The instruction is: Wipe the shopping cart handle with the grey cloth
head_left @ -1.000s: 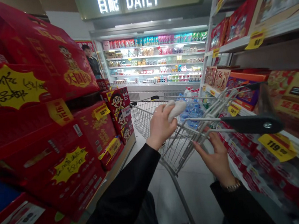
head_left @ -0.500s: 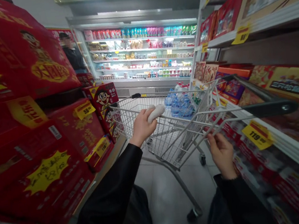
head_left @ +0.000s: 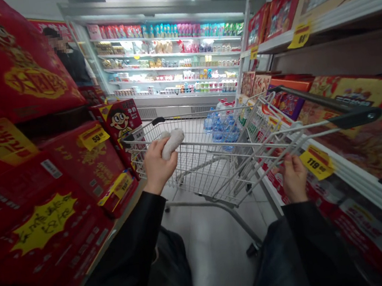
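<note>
My left hand point(head_left: 159, 164) is closed around a bunched white cloth point(head_left: 173, 143), which lies against the upper side rim of a wire shopping cart point(head_left: 208, 168). The cart stands turned sideways before me, its dark handle point(head_left: 358, 118) out to the right. Lower down at the handle end, my right hand point(head_left: 294, 177) has its fingers curled at the cart's metal frame; the fingertips are partly hidden behind the bars. No goods show inside the basket.
Stacked red gift boxes point(head_left: 68, 167) line the left side. On the right, shelves point(head_left: 348, 151) hold more boxes, close to the cart handle. Behind the cart are blue water bottles point(head_left: 222, 127) and a lit refrigerated display point(head_left: 175, 103). A person point(head_left: 73, 62) stands at the back left.
My left hand and the cloth have shifted left in view, my right hand slightly right and up. The cart appears turned a little, its handle nearer the right shelf; the view has tilted down.
</note>
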Demonstrator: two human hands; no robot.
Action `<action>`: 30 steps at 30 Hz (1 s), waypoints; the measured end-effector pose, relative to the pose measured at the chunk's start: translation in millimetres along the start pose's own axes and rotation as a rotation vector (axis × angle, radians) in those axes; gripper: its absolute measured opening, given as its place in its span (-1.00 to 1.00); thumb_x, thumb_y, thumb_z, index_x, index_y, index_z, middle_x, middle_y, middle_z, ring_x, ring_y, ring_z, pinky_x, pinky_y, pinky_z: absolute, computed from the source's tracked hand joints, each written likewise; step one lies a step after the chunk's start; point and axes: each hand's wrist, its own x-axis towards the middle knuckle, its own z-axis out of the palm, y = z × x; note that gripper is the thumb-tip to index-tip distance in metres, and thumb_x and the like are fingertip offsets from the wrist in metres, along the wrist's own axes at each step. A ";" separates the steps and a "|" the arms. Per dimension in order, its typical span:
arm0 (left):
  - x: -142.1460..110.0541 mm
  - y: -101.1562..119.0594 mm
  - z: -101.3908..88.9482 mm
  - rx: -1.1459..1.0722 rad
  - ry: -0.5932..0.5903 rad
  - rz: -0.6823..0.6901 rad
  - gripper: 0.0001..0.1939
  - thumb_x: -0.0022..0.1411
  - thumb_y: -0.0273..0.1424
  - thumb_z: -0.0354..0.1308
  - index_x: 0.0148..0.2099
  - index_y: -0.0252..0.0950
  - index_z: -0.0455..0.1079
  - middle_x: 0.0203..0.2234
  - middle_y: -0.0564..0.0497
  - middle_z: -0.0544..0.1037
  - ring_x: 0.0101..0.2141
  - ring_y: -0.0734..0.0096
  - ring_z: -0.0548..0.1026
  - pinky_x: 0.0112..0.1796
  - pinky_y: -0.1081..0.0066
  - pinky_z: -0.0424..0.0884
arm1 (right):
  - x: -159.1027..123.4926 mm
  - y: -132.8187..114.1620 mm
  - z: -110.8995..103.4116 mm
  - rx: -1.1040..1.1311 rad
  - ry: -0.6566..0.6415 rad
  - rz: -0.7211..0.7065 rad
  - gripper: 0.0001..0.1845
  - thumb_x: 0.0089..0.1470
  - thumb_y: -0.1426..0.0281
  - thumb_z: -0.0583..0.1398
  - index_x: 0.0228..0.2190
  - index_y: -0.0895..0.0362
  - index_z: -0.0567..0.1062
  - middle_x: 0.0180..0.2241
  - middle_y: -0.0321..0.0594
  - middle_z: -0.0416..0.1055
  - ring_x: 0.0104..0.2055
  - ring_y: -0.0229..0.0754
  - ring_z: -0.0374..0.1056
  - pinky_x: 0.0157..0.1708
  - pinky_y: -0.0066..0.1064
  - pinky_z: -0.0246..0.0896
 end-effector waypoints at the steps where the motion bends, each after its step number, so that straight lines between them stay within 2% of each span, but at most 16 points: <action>1: 3.2 -5.4 2.4 0.006 0.000 -0.009 -0.53 0.16 -0.36 0.13 0.13 -0.22 0.48 0.02 -0.07 0.55 0.02 0.16 0.54 0.09 0.22 0.44 | 2.6 0.0 -5.4 -0.003 -0.007 0.017 -0.47 0.13 -0.07 0.23 -0.18 0.15 0.53 0.00 0.01 0.55 -0.10 -0.06 0.52 -0.45 -0.37 0.46; 3: 6.9 -15.5 8.3 0.024 -0.009 -0.035 -0.53 0.15 -0.34 0.14 0.12 -0.25 0.50 0.00 -0.08 0.56 0.00 0.14 0.54 0.07 0.22 0.44 | 2.9 -6.2 -17.4 -0.053 -0.022 0.047 -0.45 0.08 -0.06 0.28 -0.16 0.16 0.54 -0.05 0.01 0.58 -0.09 -0.02 0.54 -0.25 -0.19 0.55; 5: 5.7 -22.4 14.2 0.053 -0.034 -0.069 -0.52 0.16 -0.31 0.14 0.12 -0.25 0.50 0.00 -0.09 0.56 -0.01 0.12 0.54 0.06 0.22 0.44 | -5.0 -23.7 -26.8 -0.192 0.056 -0.039 -0.45 0.01 0.01 0.37 -0.12 0.17 0.57 -0.08 0.01 0.60 -0.05 0.04 0.53 -0.01 0.03 0.50; 7: 0.4 -24.5 18.9 0.084 -0.062 -0.102 -0.52 0.17 -0.29 0.14 0.14 -0.22 0.49 0.01 -0.09 0.56 -0.01 0.11 0.54 0.05 0.22 0.44 | -20.2 -51.7 -28.1 -0.386 0.214 -0.288 -0.50 -0.01 0.13 0.42 -0.08 0.11 0.59 0.03 0.00 0.56 0.09 0.12 0.47 0.21 0.21 0.30; 8: -3.0 -23.7 20.5 0.096 -0.072 -0.111 -0.52 0.18 -0.29 0.14 0.15 -0.21 0.48 0.02 -0.09 0.55 -0.01 0.11 0.53 0.04 0.22 0.43 | -29.1 -67.9 -24.5 -0.465 0.235 -0.433 -0.57 0.00 0.21 0.43 -0.08 0.04 0.59 0.14 -0.05 0.49 0.22 0.14 0.38 0.31 0.25 0.16; 9: -6.5 -21.8 21.6 0.106 -0.077 -0.115 -0.52 0.18 -0.30 0.14 0.16 -0.19 0.47 0.03 -0.09 0.54 -0.01 0.11 0.53 0.03 0.22 0.43 | -37.6 -84.1 -17.8 -0.521 0.156 -0.533 -0.70 0.01 0.26 0.43 -0.17 -0.03 0.62 0.21 -0.14 0.44 0.31 0.15 0.28 0.38 0.26 0.03; 10: -9.6 -19.2 22.2 0.118 -0.077 -0.114 -0.52 0.19 -0.31 0.15 0.17 -0.18 0.47 0.04 -0.09 0.53 -0.01 0.11 0.53 0.02 0.22 0.43 | -44.9 -99.3 -8.6 -0.559 0.021 -0.594 -0.86 0.02 0.28 0.42 -0.30 -0.08 0.63 0.27 -0.27 0.38 0.41 0.15 0.14 0.42 0.27 -0.07; 11: -12.2 -16.0 22.4 0.135 -0.076 -0.109 -0.52 0.19 -0.32 0.15 0.17 -0.18 0.46 0.04 -0.09 0.52 -0.01 0.10 0.52 0.01 0.21 0.43 | -50.1 -112.8 2.6 -0.569 -0.137 -0.633 -0.92 0.02 0.28 0.42 -0.42 -0.06 0.62 0.36 -0.37 0.24 0.48 0.18 -0.02 0.44 0.31 -0.18; 13: -15.2 -9.5 22.1 0.184 -0.083 -0.093 -0.51 0.19 -0.33 0.16 0.19 -0.17 0.45 0.06 -0.12 0.50 -0.02 0.07 0.52 -0.02 0.19 0.44 | -53.7 -133.7 26.5 -0.538 -0.338 -0.704 -0.86 0.02 0.29 0.41 -0.51 0.00 0.61 0.45 -0.53 0.00 0.54 0.24 -0.26 0.45 0.38 -0.32; 14: -15.7 -6.7 21.9 0.211 -0.090 -0.086 -0.50 0.19 -0.33 0.16 0.19 -0.17 0.45 0.06 -0.13 0.50 -0.02 0.05 0.52 -0.05 0.18 0.45 | -52.7 -141.6 37.5 -0.516 -0.412 -0.723 -0.86 0.03 0.30 0.40 -0.52 0.01 0.60 0.47 -0.58 -0.08 0.55 0.25 -0.35 0.44 0.40 -0.33; 16: -15.7 -2.5 22.0 0.249 -0.108 -0.076 -0.49 0.19 -0.33 0.16 0.20 -0.16 0.44 0.07 -0.14 0.48 -0.03 0.03 0.51 -0.09 0.18 0.46 | -48.5 -155.7 54.7 -0.486 -0.479 -0.750 -0.89 0.02 0.35 0.39 -0.51 0.00 0.61 0.47 -0.64 -0.12 0.55 0.25 -0.46 0.44 0.40 -0.33; 22: -23.2 -0.1 19.7 0.210 -0.110 -0.081 -0.48 0.19 -0.36 0.16 0.21 -0.18 0.42 0.07 -0.15 0.46 0.00 0.03 0.50 -0.03 0.15 0.46 | -43.1 -193.1 76.9 -0.399 -0.454 -0.859 -0.92 -0.01 0.35 0.41 -0.39 -0.03 0.65 0.45 -0.62 -0.07 0.56 0.21 -0.52 0.47 0.27 -0.38; 26: -40.0 4.3 6.8 0.107 -0.029 -0.073 -0.50 0.19 -0.37 0.17 0.19 -0.19 0.41 0.09 -0.14 0.45 0.10 0.02 0.47 0.09 0.12 0.44 | -39.3 -190.0 84.7 -0.383 -0.424 -0.825 -0.90 0.07 0.26 0.39 -0.41 -0.01 0.64 0.46 -0.58 -0.06 0.56 0.14 -0.49 0.49 0.20 -0.39; 30: -54.2 15.5 -10.7 0.016 0.027 -0.061 -0.54 0.18 -0.39 0.17 0.15 -0.19 0.43 0.07 -0.13 0.47 0.15 0.02 0.45 0.16 0.10 0.41 | -37.3 -178.8 84.8 -0.456 -0.439 -0.796 -0.90 0.11 0.25 0.37 -0.41 -0.03 0.63 0.44 -0.59 -0.02 0.56 0.11 -0.44 0.49 0.23 -0.37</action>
